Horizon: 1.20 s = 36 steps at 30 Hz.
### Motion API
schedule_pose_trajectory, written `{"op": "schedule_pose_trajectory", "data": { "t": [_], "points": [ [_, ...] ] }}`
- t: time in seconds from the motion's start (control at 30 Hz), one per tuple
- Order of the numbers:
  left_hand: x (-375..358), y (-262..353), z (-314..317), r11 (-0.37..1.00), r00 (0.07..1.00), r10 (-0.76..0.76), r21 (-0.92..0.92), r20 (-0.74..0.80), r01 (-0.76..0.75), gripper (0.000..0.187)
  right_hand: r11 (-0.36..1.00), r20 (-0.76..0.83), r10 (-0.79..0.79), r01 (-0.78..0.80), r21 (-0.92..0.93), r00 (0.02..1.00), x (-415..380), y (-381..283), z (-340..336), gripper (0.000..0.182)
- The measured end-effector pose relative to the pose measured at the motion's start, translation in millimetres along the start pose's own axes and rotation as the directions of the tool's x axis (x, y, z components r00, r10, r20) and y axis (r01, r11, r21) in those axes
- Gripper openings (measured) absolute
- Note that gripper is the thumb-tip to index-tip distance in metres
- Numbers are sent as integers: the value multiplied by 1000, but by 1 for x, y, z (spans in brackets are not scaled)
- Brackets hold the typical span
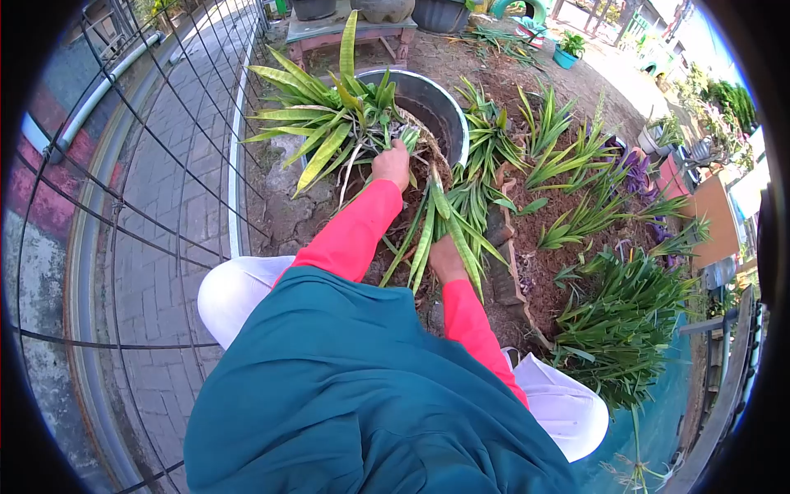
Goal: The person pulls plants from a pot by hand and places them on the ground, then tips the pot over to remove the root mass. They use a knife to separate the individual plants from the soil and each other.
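Clutching a plant (350, 103) by a tub (451, 103), left hand (392, 165) closed at its stems, right hand (447, 258) among long leaves (425, 239), grip hard to tell, on soil (535, 272), wire fence (119, 204) and brick path (169, 189) alongside.

one wide head-worn view looks forward and down, close above left hand (392, 167) and right hand (445, 258).

Clump (325, 155): long yellow-green leaves, one tall and upright, most fanned out leftward from left hand (392, 165). Sprig (440, 202): banded green leaves, splayed, partly covering right hand (447, 259), others left of it.
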<state>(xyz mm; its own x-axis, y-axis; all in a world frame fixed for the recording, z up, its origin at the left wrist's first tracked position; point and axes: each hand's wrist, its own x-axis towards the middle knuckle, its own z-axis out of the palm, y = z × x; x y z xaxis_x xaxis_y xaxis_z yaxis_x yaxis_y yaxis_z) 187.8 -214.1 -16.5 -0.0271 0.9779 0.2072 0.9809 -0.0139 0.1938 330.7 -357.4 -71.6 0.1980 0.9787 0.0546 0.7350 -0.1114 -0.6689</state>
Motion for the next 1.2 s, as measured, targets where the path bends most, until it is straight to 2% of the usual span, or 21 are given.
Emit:
{"op": "schedule_pose_trajectory", "data": {
  "t": [0.07,0.2,0.27,0.33,0.37,0.5,0.6,0.67,0.7,0.73,0.77,0.87,0.9,0.97,1.0,1.1,1.17,1.2],
  "points": [
    [-10,-2,3,1000,1000,10,8,-20,-10,45,995,-30,-13,15,97,999,-1,0,1,59],
    [-33,-6,8,999,998,6,-50,-69,-9,52,996,57,69,-71,49,996,-11,-5,-4,60],
    [-45,-9,9,997,997,0,-75,-77,-5,55,994,-66,-87,91,60,994,-13,11,13,59],
    [-54,-11,14,991,995,-30,-136,-97,17,44,990,-57,-142,141,-11,988,-16,22,24,59],
    [-59,-12,16,989,995,-33,-149,-89,20,48,978,-45,-198,194,-80,979,-20,22,25,58],
    [-77,-16,23,979,995,-35,-204,-93,15,53,997,5,-81,81,-20,997,-30,17,18,55],
    [-82,-15,28,987,994,-48,-160,-97,32,60,999,80,-4,7,-37,997,-30,5,7,54],
    [-86,-17,33,984,992,-41,-180,-119,19,60,995,181,84,-91,32,980,-35,0,8,54],
    [-87,-18,34,976,993,-58,-214,-100,35,59,992,69,-39,31,119,997,-41,1,13,29],
    [-88,-19,36,977,993,-57,-212,-100,35,59,992,69,-39,31,121,997,-41,13,24,29],
    [-88,-20,36,970,994,-58,-241,-94,34,60,973,95,-127,105,207,987,-39,30,43,28],
    [-95,-22,35,953,995,-59,-300,-85,31,65,950,-2,-313,313,9,950,-49,34,62,15],
    [-98,-23,34,964,995,-54,-265,-79,32,65,941,-25,-339,338,-24,940,-55,38,70,13],
    [-104,-25,38,968,995,-53,-250,-86,30,68,957,37,-278,280,-77,960,-68,57,83,15],
    [-108,-26,45,968,994,-58,-249,-92,33,68,962,50,-269,271,-35,962,-71,61,84,15],
    [-116,-32,66,948,975,-28,-316,-221,-44,70,944,112,-234,198,263,966,-76,78,100,21],
    [-116,-31,75,947,976,-35,-319,-216,-36,70,887,35,-266,231,399,963,-75,128,160,23],
    [-117,-32,80,945,977,-41,-326,-209,-30,70,839,56,-205,146,524,977,-72,160,201,23]
  ]
}}
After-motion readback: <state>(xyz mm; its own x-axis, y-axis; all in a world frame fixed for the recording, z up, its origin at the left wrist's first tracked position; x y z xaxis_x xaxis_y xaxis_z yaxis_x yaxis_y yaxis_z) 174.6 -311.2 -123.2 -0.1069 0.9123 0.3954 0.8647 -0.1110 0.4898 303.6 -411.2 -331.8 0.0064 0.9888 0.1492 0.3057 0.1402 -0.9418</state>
